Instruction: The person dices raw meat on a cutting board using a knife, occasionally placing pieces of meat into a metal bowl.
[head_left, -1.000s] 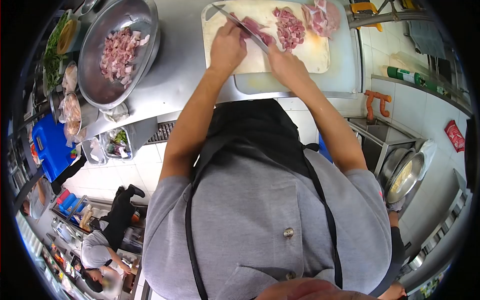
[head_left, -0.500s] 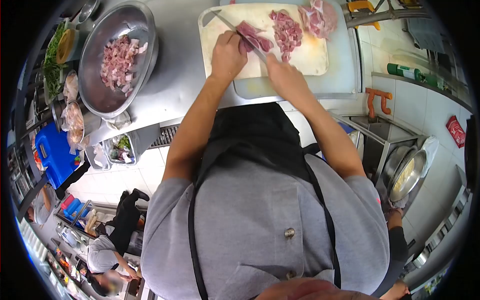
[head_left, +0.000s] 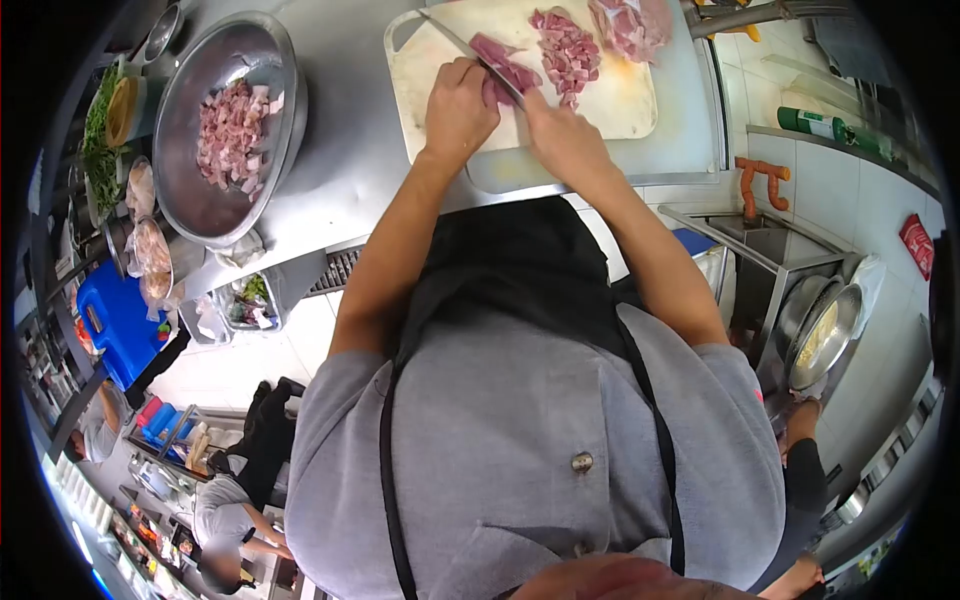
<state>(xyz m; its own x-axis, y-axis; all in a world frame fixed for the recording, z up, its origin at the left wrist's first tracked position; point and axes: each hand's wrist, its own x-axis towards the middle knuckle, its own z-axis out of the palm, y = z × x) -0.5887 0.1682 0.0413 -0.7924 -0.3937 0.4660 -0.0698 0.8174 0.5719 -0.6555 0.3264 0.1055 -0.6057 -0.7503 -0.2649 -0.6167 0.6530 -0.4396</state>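
A white cutting board [head_left: 425, 85] lies on the counter in front of me. On it my left hand [head_left: 460, 115] curls its fingers over a strip of raw meat [head_left: 503, 58], holding it down. The handle of a long knife [head_left: 470, 50] is wrapped in my right hand [head_left: 562, 138]. Its blade runs slantwise across the strip, close to my left fingertips, with the tip pointing to the far left. Cut meat pieces [head_left: 568, 55] form a pile to the right of the strip. A larger pale-pink chunk of meat [head_left: 630, 28] rests at the board's far right corner.
A big metal bowl [head_left: 290, 75] with diced meat [head_left: 232, 135] stands on the counter at left. Bagged food [head_left: 150, 245] and leafy greens [head_left: 100, 150] are beyond it. A co-worker [head_left: 225, 515] is behind at lower left. At right, a metal pan [head_left: 825, 335] sits near another person's hand.
My right hand and the knife have shifted slightly forward and left across the meat strip. My left hand stays on the meat. The whole view has moved a little.
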